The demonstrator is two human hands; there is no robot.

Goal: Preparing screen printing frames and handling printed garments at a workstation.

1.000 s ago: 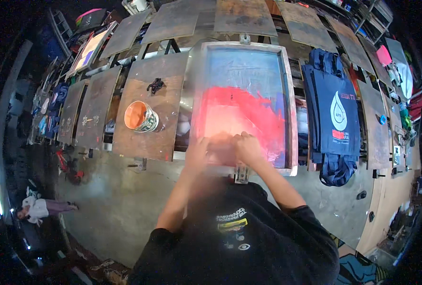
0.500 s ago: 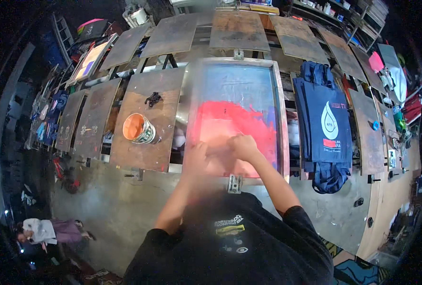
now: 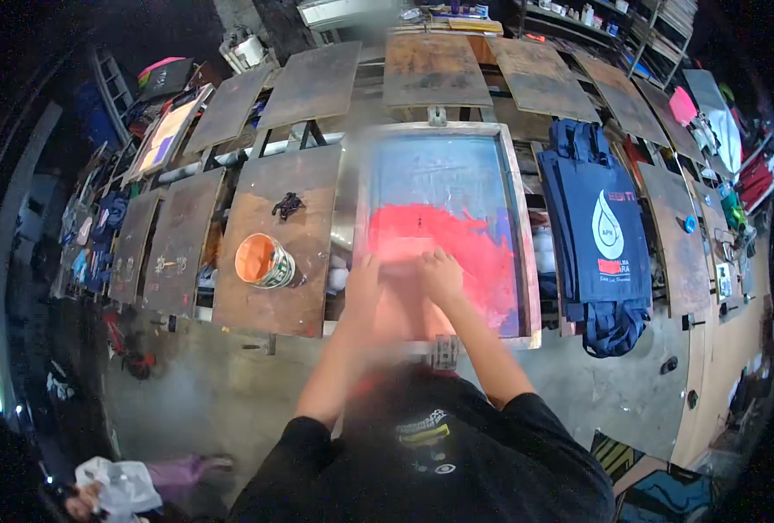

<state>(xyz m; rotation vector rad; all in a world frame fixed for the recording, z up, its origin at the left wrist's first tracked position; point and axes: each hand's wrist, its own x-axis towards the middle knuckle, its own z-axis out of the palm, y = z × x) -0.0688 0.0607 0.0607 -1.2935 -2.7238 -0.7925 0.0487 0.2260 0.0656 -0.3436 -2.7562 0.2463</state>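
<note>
Framed in pale wood, a printing screen [image 3: 439,170] lies in front of me, with blue mesh at its far part and wet red ink [image 3: 483,253] over the nearer part. Both hands are on a pale pink, ink-covered squeegee [image 3: 407,249], partly hidden by my fingers. My left hand [image 3: 367,277] is closed at its left end, blurred by a smear in the view. My right hand [image 3: 440,272] has its fingers curled over the right end. Left of the screen, a tub of orange-red ink [image 3: 265,260] stands on a brown board, near a crumpled dark rag [image 3: 288,206].
Navy tote bags [image 3: 603,231] lie stacked on the board right of the screen. More flat boards [image 3: 435,70] stand in a row beyond. A metal clamp [image 3: 444,351] sits at the screen's near edge. At lower left, a person [image 3: 125,488] is on the floor side.
My view has shifted, so the screen and tub sit lower in the picture. Relative to the screen, both hands have moved away from me, and stand slightly closer together.
</note>
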